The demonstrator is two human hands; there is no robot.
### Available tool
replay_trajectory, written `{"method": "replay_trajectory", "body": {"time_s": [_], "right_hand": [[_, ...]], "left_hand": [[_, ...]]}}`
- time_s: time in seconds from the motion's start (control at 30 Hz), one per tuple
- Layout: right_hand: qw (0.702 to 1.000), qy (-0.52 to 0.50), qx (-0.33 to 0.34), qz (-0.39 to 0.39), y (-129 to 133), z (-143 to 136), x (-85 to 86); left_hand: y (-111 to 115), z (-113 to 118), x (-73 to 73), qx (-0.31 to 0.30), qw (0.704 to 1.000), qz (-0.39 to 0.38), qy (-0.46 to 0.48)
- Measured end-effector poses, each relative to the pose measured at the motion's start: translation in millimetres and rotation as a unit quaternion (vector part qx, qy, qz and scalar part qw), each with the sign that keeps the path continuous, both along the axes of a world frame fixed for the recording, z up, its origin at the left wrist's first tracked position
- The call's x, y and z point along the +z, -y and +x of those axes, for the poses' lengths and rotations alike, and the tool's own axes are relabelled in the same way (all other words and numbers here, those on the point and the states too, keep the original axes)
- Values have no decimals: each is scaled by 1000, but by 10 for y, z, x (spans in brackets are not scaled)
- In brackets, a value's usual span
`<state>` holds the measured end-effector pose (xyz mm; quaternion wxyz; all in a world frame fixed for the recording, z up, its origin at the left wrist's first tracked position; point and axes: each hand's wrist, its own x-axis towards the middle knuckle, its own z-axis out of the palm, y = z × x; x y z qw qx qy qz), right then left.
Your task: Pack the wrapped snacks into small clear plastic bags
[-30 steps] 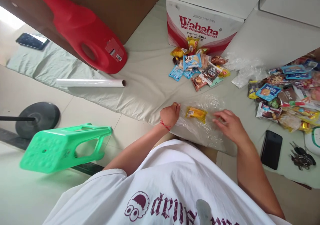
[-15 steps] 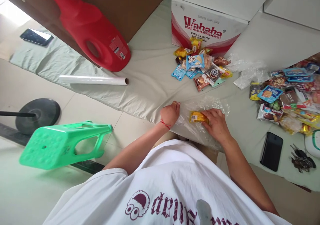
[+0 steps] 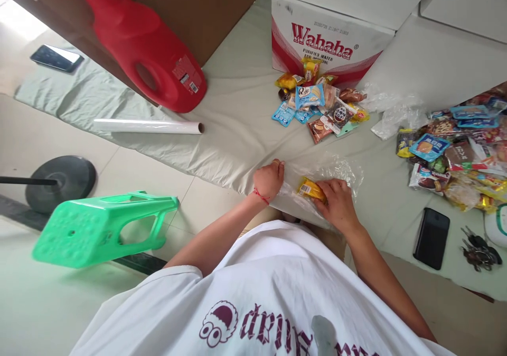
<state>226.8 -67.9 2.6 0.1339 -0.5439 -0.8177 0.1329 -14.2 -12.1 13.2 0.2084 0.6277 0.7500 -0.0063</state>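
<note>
My left hand (image 3: pixel 269 180) is closed in a fist at the left edge of a sheet or bag of clear plastic (image 3: pixel 343 167), pinching it. My right hand (image 3: pixel 338 202) has its fingers closed on a yellow snack packet (image 3: pixel 311 189) with a barcode label, which lies over the clear plastic. Beyond my hands, a small heap of wrapped snacks (image 3: pixel 309 97) rests against a white and red Wahaha carton (image 3: pixel 332 41).
More wrapped snacks (image 3: pixel 430 147) are piled at the right, near a black phone (image 3: pixel 431 239) and keys (image 3: pixel 481 251). Toward the left are a white roll (image 3: pixel 148 127), a red jug (image 3: pixel 158 55), a green stool (image 3: pixel 79 234) and another phone (image 3: pixel 56 58).
My right hand has shifted slightly left and toward my body, tilting the yellow packet. My left hand has stayed in place.
</note>
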Motion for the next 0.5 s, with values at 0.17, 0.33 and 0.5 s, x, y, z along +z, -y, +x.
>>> {"method": "replay_trajectory", "body": {"time_s": [0.17,0.33,0.5], "right_hand": [[1000,4,-2,-6,-48,40,-64],[1000,-23,18,4,-127,82,-44],[990,-125,33,50,96,255,252]], "left_hand": [[-18,-134,-50,20,999,20,19],[85,-372,-243,57,988,130,62],[398,-598,-463,-99,931,342,82]]}}
